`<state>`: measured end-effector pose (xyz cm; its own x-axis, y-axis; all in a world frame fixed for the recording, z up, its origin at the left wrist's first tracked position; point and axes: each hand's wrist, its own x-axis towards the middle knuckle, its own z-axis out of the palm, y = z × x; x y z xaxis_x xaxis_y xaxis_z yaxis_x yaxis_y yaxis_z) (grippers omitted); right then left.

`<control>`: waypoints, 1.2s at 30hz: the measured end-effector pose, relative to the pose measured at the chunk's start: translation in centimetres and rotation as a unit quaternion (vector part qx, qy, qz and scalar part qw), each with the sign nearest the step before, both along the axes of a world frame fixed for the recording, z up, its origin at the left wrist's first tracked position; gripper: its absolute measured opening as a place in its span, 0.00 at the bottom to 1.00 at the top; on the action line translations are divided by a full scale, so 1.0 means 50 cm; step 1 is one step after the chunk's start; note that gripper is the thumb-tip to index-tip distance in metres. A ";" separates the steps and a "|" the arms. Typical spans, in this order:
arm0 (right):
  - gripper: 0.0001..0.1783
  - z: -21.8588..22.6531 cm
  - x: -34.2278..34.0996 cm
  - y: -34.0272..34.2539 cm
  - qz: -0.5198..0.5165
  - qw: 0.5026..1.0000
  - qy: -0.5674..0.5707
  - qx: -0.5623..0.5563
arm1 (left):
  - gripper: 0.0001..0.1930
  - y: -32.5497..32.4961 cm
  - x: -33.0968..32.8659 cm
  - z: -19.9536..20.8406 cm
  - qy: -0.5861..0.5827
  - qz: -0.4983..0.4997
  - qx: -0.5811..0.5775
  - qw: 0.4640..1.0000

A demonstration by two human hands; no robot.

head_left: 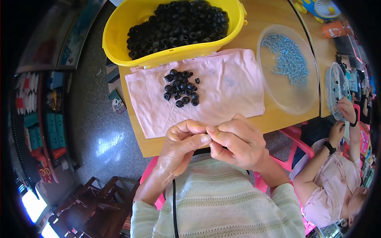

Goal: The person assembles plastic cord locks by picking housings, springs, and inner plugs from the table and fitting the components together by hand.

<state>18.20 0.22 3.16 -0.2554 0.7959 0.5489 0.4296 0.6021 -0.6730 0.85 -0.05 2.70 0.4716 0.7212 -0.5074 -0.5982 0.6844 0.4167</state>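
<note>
My left hand [184, 142] and my right hand [238, 141] meet at the fingertips over the near edge of a pink cloth [226, 91]. Both are closed in a pinch, and whatever sits between the fingers is too small or hidden to make out. Beyond them on the cloth lies a loose pile of small round black parts [180, 86] with hollow openings. One tiny black piece [197, 80] rests just right of the pile. Behind the cloth, a yellow tub [115, 39] holds a large heap of similar black parts [178, 25].
To the right on the wooden table [254, 39] stands a shallow clear plastic tray [278, 97] of small bluish pieces [287, 59]. A co-worker [333, 170] sits at the right, hands by another clear tray [336, 91]. A blue and yellow fan [323, 8] stands at the far right.
</note>
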 end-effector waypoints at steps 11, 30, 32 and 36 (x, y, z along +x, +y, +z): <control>0.10 -0.036 -0.003 0.093 -0.074 0.992 -0.020 -0.096 | 0.09 0.181 -0.085 0.139 0.401 0.024 0.368 0.839; 0.11 -0.048 -0.035 0.135 -0.081 0.977 -0.155 -0.119 | 0.12 0.370 -0.033 0.181 0.533 0.176 0.640 0.524; 0.11 -0.054 -0.033 0.134 -0.085 0.979 -0.141 -0.123 | 0.09 0.285 -0.029 0.167 0.509 0.151 0.627 0.570; 0.08 -0.044 -0.024 0.124 -0.076 0.981 -0.090 -0.156 | 0.11 0.160 -0.052 0.095 0.529 0.068 0.640 0.553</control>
